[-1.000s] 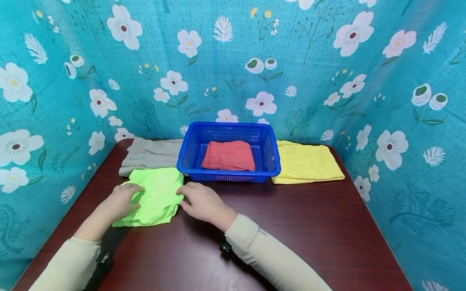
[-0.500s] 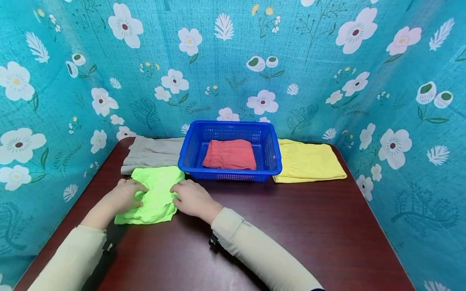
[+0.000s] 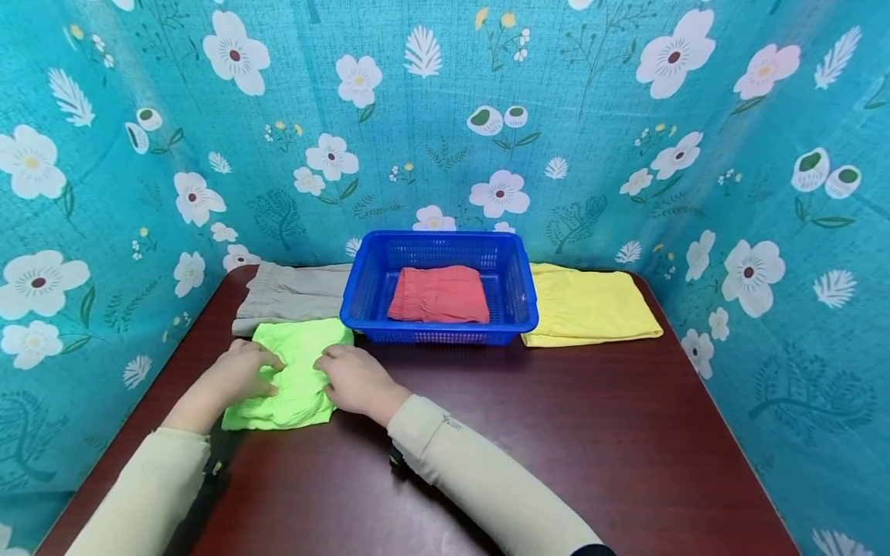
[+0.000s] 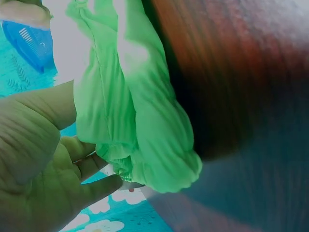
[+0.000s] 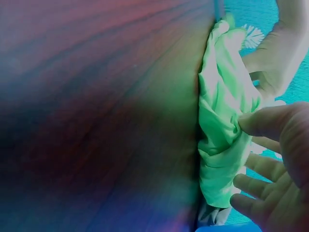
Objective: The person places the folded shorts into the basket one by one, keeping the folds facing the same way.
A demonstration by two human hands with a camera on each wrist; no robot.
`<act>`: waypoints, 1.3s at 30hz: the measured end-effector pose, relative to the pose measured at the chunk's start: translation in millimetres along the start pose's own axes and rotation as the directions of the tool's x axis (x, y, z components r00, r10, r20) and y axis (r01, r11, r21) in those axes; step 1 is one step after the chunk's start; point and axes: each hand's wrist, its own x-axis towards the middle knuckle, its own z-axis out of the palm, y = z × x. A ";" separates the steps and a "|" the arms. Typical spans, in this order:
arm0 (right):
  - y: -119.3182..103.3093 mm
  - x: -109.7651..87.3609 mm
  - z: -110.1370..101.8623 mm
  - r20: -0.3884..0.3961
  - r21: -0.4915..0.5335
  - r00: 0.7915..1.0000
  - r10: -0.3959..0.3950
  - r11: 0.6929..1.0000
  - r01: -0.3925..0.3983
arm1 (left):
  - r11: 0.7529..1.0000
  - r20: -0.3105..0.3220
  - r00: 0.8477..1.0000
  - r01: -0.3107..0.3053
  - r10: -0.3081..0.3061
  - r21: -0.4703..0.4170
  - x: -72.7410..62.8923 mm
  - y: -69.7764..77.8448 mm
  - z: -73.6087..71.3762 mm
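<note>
A folded bright green elastic-waist garment (image 3: 299, 401), like shorts or trousers, lies on the left of the table. At its left edge my left hand (image 3: 236, 374) touches the cloth; in the left wrist view the thumb lies over it and the fairly straight fingers (image 4: 99, 191) reach the gathered edge. My right hand (image 3: 358, 380) is over the right part, the thumb (image 5: 263, 121) pressing into the fabric and the other fingers extended and spread. The garment's creased top shows between the two hands. Some fingertips are hidden behind the cloth.
A blue perforated basket (image 3: 438, 337) holds a folded red garment (image 3: 441, 295). Left of the basket lies a folded grey garment (image 3: 295, 289), partly behind the green one. A folded yellow garment (image 3: 594, 306) lies to its right. A flowered curtain (image 3: 431, 116) surrounds the brown table (image 3: 591, 432).
My right hand has moved left from the green garment's right edge onto its top. My left hand has shifted slightly to the right. The basket and the other garments stay put.
</note>
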 end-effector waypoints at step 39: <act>-0.2 -15.4 -6.7 0.212 -0.047 0.977 0.018 0.999 -0.008 | 0.998 -0.018 0.999 -0.043 0.042 -0.046 -10.2 20.9 9.5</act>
